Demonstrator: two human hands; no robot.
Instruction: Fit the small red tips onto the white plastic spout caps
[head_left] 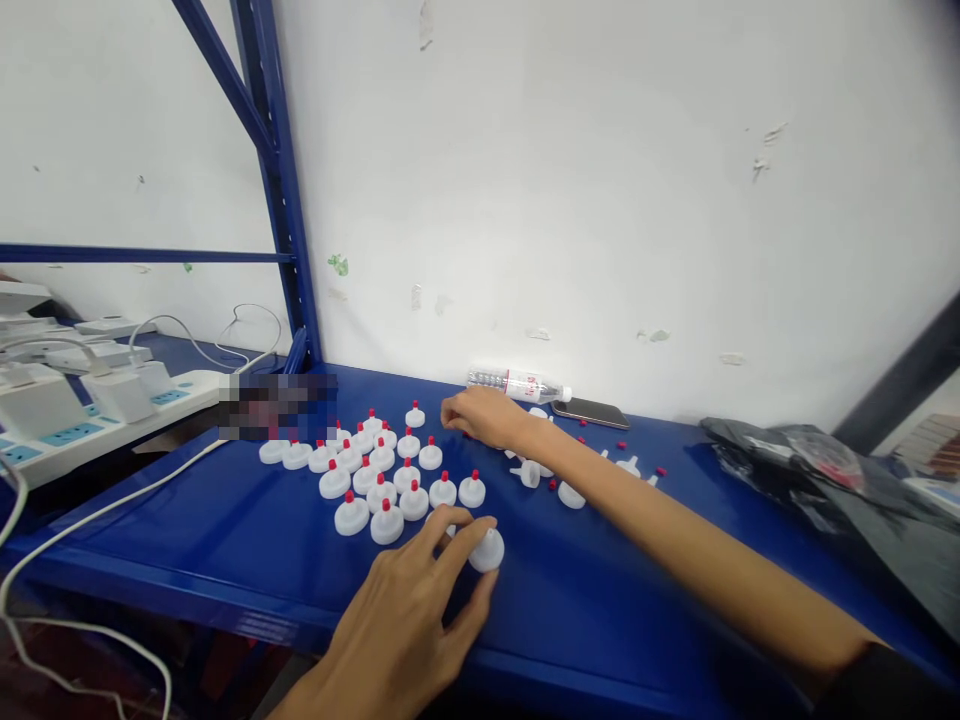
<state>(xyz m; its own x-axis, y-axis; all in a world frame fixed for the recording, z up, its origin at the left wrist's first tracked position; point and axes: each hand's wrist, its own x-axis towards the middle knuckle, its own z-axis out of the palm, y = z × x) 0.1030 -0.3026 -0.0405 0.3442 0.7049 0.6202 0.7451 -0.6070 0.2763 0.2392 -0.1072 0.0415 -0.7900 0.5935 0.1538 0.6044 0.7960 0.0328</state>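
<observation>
My left hand [420, 595], at the table's near edge, pinches a white plastic nozzle cap [489, 552] between thumb and fingers; no red tip shows on it. My right hand [484, 415] reaches across to the back of the table. Its fingers are curled down and closed, and what they hold, if anything, is hidden. A speck of red shows just under them. Left of both hands stand several white nozzle caps [387, 524] with red tips, upright in a loose group. Partly behind my right forearm lie white nozzle caps [529, 473] without red tips and small loose red tips [621, 445].
A clear plastic bottle [517, 385] lies along the wall, beside a dark phone [590, 411]. Black plastic bags [795, 470] lie at the right. On the left are a white power strip [187, 390] with plugs, a white cable [112, 515] and a blue rack post [289, 200].
</observation>
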